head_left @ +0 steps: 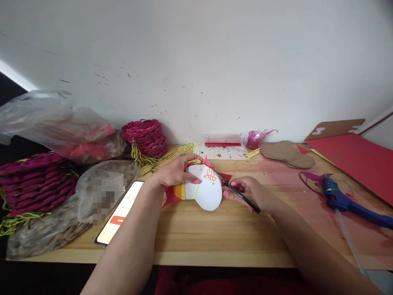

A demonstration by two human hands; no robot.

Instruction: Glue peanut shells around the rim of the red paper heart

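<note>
A blue hot glue gun [353,203] lies at the right of the light wooden table [199,241], beside a red paper sheet [356,162]. Brown cardboard ovals [287,153] and a pink plastic cup [254,139] sit far back. A stack of magenta woven discs [145,137] stands far left, and a lit white smartphone [121,213] lies near left.

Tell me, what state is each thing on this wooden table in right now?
White paper fish shape with orange and yellow bands: held by the left hand.
Left hand: closed over the fish's top edge.
Right hand: gripping the tool.
Thin black pen-like tool: tip on the fish's orange mark.
Smartphone: flat, screen lit.
Blue glue gun: lying down, untouched.
Pink plastic cup: upright by the wall.
</note>
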